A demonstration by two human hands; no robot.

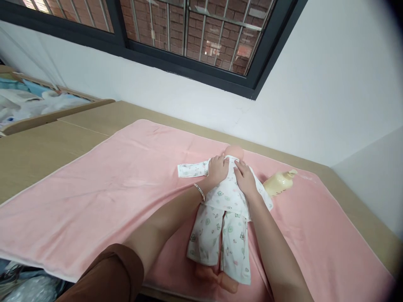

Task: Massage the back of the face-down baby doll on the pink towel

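A baby doll [234, 151] lies on a pink blanket [141, 167], its head toward the wall and its bare feet toward me. It wears a white printed top [227, 193] and matching trousers [206, 235]. My left hand [217, 170] rests on the top near the shoulder, beside the sleeve stretched out to the left. On the other side of the chest, my right hand [245, 178] lies with its fingers extended over the fabric. Both hands look open, though their palms are hidden. The doll's face cannot be made out.
A pale yellow pump bottle [279, 183] lies on its side, right of the doll. The blanket covers a wooden table [85, 121] set against a white wall below a barred window [195, 33]. At left stands a wooden-edged crib or tray [59, 113] holding cloths and plastic.
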